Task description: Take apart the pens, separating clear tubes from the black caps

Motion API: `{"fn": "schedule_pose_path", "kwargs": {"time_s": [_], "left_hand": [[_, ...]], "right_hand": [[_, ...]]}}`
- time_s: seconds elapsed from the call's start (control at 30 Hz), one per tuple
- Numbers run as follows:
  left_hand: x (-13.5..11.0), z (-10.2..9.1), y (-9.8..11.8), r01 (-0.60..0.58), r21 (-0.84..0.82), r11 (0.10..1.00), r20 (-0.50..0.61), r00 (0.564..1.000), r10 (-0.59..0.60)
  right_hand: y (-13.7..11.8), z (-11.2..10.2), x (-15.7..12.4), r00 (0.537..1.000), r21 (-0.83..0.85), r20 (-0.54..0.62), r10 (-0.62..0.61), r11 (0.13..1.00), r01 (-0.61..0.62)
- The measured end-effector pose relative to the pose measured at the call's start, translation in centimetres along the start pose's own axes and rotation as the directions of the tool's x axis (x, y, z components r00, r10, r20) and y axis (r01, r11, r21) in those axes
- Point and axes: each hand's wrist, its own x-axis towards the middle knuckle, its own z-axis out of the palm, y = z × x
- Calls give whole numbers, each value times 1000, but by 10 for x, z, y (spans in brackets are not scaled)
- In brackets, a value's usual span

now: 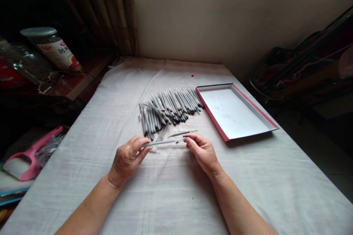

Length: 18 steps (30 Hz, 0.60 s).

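Note:
My left hand (127, 159) and my right hand (203, 151) each pinch one end of a thin clear pen barrel (165, 142), held level just above the white cloth (171, 191). A slim refill (182, 133) lies on the cloth just beyond it. Farther back sits a pile of several grey pens with black tips (168, 108). Both hands are closed in a pinch.
A shallow white tray with a pink rim (249, 103) lies to the right of the pile. On the left stand a jar with a pale lid (52, 47) on a wooden shelf and a pink tool (30, 156) below. Clutter fills the right side by the wall.

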Motion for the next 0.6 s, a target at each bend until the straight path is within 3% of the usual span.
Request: {"fn": "schedule_pose_path", "kwargs": {"time_s": [0.1, 0.3, 0.6], "left_hand": [[0, -1, -1, 5, 0, 1000, 60, 998, -5], [-1, 3, 0, -47, -18, 999, -8, 999, 47], [-2, 3, 0, -48, -15, 999, 44, 998, 49]], "right_hand": [[-1, 0, 0, 1000, -4, -3, 9, 1000, -9], [0, 0, 0, 1000, -9, -11, 17, 1000, -17], [2, 0, 0, 1000, -32, 3, 3, 999, -3]]}}
